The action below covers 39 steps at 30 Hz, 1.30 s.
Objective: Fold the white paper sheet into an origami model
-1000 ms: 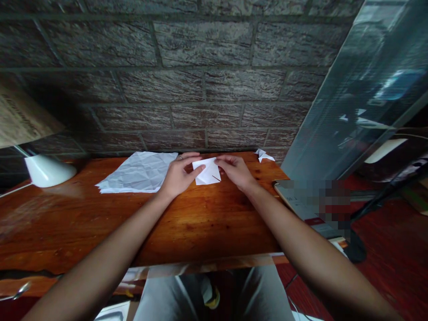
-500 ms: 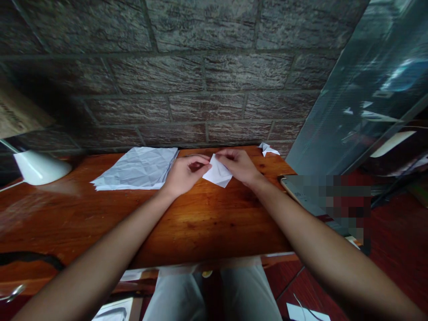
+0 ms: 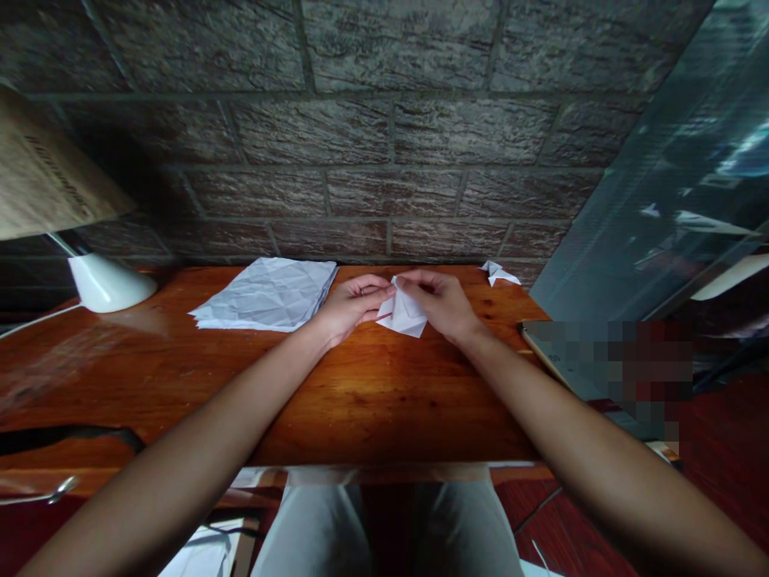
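Note:
A small white folded paper (image 3: 406,318) is held just over the wooden table, between both hands. My left hand (image 3: 356,303) pinches its upper left corner with thumb and fingers. From the other side my right hand (image 3: 443,303) grips the top and right part, its fingers covering some of the folds. To the left lies a stack of creased white paper sheets (image 3: 270,295), close to my left hand but apart from it. At the table's back right rests a small folded paper figure (image 3: 500,273).
A lamp with a white base (image 3: 111,284) stands at the left. Behind the wooden table (image 3: 384,409) rises a brick wall (image 3: 360,144). A grey translucent panel (image 3: 606,232) and a phone-like flat object (image 3: 558,353) are at the right. A black strap (image 3: 72,435) lies at the front left.
The whole view has shifted, so things sit further right. My left fingers have spread further over the folded paper's left edge, and its upper part looks more lifted and folded between the hands.

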Each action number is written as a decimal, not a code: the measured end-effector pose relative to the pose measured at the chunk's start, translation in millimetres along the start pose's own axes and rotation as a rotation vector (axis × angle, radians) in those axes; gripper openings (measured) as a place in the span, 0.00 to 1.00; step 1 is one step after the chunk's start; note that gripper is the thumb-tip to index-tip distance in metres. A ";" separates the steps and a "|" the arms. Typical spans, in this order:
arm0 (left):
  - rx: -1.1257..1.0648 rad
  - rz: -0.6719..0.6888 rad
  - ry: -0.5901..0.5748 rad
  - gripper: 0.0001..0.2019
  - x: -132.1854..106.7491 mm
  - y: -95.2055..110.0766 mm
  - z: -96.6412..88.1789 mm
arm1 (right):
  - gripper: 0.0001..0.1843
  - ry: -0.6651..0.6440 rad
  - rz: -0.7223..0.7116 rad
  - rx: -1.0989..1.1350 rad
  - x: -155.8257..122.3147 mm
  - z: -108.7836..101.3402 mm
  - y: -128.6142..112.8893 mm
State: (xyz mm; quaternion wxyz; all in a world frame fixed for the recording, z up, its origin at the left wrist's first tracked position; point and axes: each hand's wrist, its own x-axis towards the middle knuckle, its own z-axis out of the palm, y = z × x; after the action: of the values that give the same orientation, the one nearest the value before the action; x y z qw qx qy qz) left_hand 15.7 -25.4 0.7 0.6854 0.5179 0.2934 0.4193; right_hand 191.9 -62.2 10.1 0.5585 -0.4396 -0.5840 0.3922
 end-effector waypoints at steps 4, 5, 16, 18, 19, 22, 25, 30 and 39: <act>0.021 0.027 -0.003 0.23 -0.8 2.2 0.2 | 0.18 0.009 0.009 0.032 -1.1 2.3 -0.5; 0.028 0.037 -0.005 0.23 -1.4 3.1 0.5 | 0.18 0.005 0.014 0.048 -0.8 2.6 -0.4; 0.089 0.174 -0.017 0.19 -3.2 7.8 4.5 | 0.28 -0.020 0.068 0.113 0.1 1.3 -6.1; 0.095 0.204 0.023 0.19 -2.5 8.0 3.4 | 0.35 0.008 0.087 0.093 -1.0 1.6 -5.3; 0.096 0.221 0.046 0.19 -2.1 8.2 2.9 | 0.38 0.009 0.102 0.095 -1.6 2.0 -4.5; 0.102 0.252 0.082 0.18 -1.4 8.8 2.1 | 0.45 -0.035 0.167 0.138 -2.6 3.9 -2.6; 0.102 0.250 0.073 0.18 -1.1 8.9 2.6 | 0.47 -0.059 0.184 0.191 -2.2 5.2 -2.5; 0.028 0.207 0.069 0.16 -1.0 9.9 3.4 | 0.45 -0.066 0.173 0.242 -0.5 5.4 -3.6; -0.063 0.099 0.097 0.19 -5.0 16.5 7.1 | 0.43 -0.077 0.158 0.198 -3.1 7.4 -5.1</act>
State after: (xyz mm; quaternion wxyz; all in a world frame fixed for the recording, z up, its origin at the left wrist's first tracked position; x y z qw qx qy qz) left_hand 14.7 -31.3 18.3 0.6648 0.4892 0.2869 0.4862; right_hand 184.1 -66.4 13.5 0.5437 -0.4115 -0.5270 0.5072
